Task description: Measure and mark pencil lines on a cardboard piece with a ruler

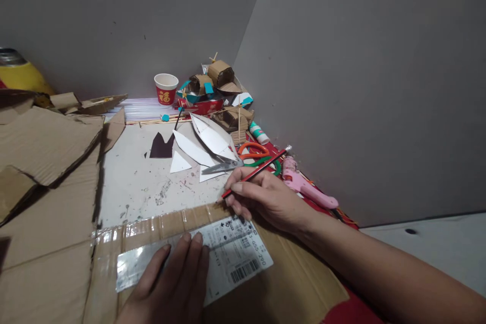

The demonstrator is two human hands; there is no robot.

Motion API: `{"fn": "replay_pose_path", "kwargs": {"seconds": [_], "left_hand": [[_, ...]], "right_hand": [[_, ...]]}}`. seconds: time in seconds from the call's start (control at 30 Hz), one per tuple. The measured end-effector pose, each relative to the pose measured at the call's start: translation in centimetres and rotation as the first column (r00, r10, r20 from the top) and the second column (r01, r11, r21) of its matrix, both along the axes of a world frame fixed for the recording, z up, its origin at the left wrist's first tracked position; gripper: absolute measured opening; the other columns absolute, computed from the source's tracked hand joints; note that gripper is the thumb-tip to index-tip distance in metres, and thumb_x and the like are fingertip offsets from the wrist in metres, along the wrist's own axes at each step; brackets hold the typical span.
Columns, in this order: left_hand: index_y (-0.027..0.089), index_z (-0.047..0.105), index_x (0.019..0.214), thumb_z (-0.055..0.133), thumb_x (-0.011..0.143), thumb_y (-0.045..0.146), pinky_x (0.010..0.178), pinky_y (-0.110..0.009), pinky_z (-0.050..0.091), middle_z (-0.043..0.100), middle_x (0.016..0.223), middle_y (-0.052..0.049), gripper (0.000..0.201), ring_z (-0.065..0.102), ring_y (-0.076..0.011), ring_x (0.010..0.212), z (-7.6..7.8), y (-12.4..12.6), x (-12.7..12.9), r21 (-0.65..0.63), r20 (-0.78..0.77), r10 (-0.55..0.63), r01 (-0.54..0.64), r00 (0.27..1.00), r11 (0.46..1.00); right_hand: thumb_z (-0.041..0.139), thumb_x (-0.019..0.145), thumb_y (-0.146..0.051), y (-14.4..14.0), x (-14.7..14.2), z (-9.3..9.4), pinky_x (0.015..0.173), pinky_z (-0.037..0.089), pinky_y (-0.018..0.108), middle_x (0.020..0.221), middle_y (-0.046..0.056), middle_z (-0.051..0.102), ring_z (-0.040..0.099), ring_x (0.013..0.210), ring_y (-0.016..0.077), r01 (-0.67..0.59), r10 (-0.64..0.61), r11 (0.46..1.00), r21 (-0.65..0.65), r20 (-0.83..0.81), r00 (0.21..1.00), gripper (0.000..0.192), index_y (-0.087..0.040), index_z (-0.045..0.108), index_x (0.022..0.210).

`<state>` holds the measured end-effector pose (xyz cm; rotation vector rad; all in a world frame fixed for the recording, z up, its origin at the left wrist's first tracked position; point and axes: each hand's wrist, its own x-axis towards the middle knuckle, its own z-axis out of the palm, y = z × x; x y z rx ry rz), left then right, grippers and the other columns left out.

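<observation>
My right hand (pixel 261 195) grips a red and black pencil (pixel 261 171), its tip low over the far edge of a brown cardboard sheet (pixel 296 273). My left hand (pixel 176 276) lies with fingers stretched out on a white shipping label (pixel 243 248) with print and a barcode, stuck on that cardboard. Clear tape shines along the sheet's far edge. Just beyond my right hand lie scissors (pixel 224 166) with orange and green handles, their blades over white paper cutouts (pixel 214 139).
Cardboard pieces (pixel 45 147) pile up at left. Farther back are a red and white paper cup (pixel 166 90), clear sticks (pixel 138 109), and small cardboard models (pixel 220 73). A dark cutout (pixel 162 146) lies mid-table. A pink glue gun (pixel 309 187) rests by the right wall.
</observation>
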<state>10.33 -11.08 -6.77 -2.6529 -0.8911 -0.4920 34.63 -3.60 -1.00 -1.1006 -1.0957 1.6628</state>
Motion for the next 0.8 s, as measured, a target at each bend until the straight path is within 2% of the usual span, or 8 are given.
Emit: {"fn": "replay_pose_path", "kwargs": {"seconds": [0.3, 0.37, 0.43, 0.47, 0.53, 0.6, 0.67, 0.8], "left_hand": [[0.019, 0.060, 0.126, 0.041, 0.091, 0.026, 0.107, -0.036, 0.029, 0.063, 0.132, -0.005, 0.040, 0.045, -0.0221, 0.128, -0.2, -0.1, 0.2, 0.007, -0.003, 0.004, -0.004, 1.000, 1.000], [0.020, 0.059, 0.128, 0.042, 0.092, 0.027, 0.110, -0.036, 0.027, 0.062, 0.134, -0.005, 0.040, 0.043, -0.0217, 0.131, 0.0, -0.2, 0.0, -0.007, -0.045, 0.014, -0.014, 0.999, 1.000], [0.021, 0.055, 0.133, 0.046, 0.092, 0.031, 0.111, -0.036, 0.026, 0.059, 0.138, -0.006, 0.043, 0.043, -0.0220, 0.133, 0.6, -0.3, -0.2, -0.040, -0.114, -0.011, 0.006, 0.993, 0.999], [0.021, 0.054, 0.135, 0.048, 0.091, 0.036, 0.111, -0.037, 0.027, 0.057, 0.140, -0.008, 0.047, 0.043, -0.0239, 0.134, 1.1, -0.3, -0.3, -0.069, -0.141, -0.031, 0.022, 0.990, 0.997], [0.016, 0.052, 0.137, 0.049, 0.088, 0.049, 0.109, -0.042, 0.032, 0.052, 0.143, -0.015, 0.059, 0.044, -0.0306, 0.134, 2.3, -0.5, -0.3, -0.157, -0.193, -0.074, 0.044, 0.978, 0.987], [0.010, 0.051, 0.138, 0.048, 0.087, 0.055, 0.107, -0.047, 0.036, 0.047, 0.145, -0.022, 0.068, 0.043, -0.0369, 0.135, 3.6, -0.8, -0.2, -0.263, -0.259, -0.098, 0.028, 0.961, 0.964], [0.007, 0.045, 0.142, 0.047, 0.088, 0.053, 0.109, -0.052, 0.036, 0.039, 0.148, -0.025, 0.071, 0.037, -0.0402, 0.137, 4.8, -1.2, -0.2, -0.351, -0.308, -0.119, 0.003, 0.944, 0.936], [0.006, 0.031, 0.148, 0.047, 0.088, 0.054, 0.112, -0.059, 0.029, 0.022, 0.152, -0.029, 0.080, 0.021, -0.0442, 0.142, 5.9, -2.1, -0.2, -0.431, -0.317, -0.136, -0.015, 0.939, 0.902]], "right_hand": [[0.071, 0.082, -0.028, -0.4, 0.2, 0.0, 0.044, 0.046, 0.014, 0.071, 0.003, 0.071, 0.062, 0.054, 0.0075, -0.032, 0.031, 0.998, 0.047, 0.026, 0.999, 0.015, -0.015, 0.062, 0.083], [0.066, 0.087, -0.031, -0.6, 0.4, 0.1, 0.049, 0.048, 0.016, 0.077, 0.004, 0.072, 0.063, 0.059, 0.0083, -0.049, 0.040, 0.993, 0.104, 0.093, 0.995, 0.016, -0.016, 0.063, 0.090], [0.057, 0.094, -0.034, -0.8, 0.6, 0.2, 0.061, 0.052, 0.022, 0.086, 0.006, 0.072, 0.067, 0.071, 0.0112, -0.110, 0.050, 0.965, 0.237, 0.244, 0.968, 0.020, -0.017, 0.064, 0.103], [0.052, 0.097, -0.034, -0.8, 0.7, 0.4, 0.069, 0.054, 0.026, 0.092, 0.007, 0.072, 0.068, 0.079, 0.0132, -0.165, 0.044, 0.930, 0.327, 0.349, 0.936, 0.023, -0.018, 0.063, 0.109], [0.048, 0.098, -0.032, -0.7, 0.7, 0.8, 0.082, 0.051, 0.034, 0.102, 0.010, 0.070, 0.066, 0.094, 0.0169, -0.330, 0.002, 0.818, 0.471, 0.571, 0.821, 0.025, -0.018, 0.061, 0.114], [0.049, 0.096, -0.028, -0.5, 0.3, 1.3, 0.085, 0.049, 0.035, 0.106, 0.011, 0.068, 0.063, 0.096, 0.0186, -0.497, -0.028, 0.719, 0.486, 0.735, 0.678, 0.023, -0.016, 0.061, 0.113], [0.051, 0.094, -0.026, -0.2, -0.4, 1.9, 0.080, 0.048, 0.033, 0.100, 0.010, 0.067, 0.062, 0.089, 0.0182, -0.596, -0.003, 0.690, 0.411, 0.824, 0.566, 0.023, -0.014, 0.060, 0.113], [0.058, 0.090, -0.027, 0.3, -1.9, 3.0, 0.073, 0.044, 0.030, 0.088, 0.007, 0.065, 0.058, 0.077, 0.0176, -0.654, 0.069, 0.714, 0.249, 0.905, 0.420, 0.025, -0.014, 0.060, 0.111]]}}
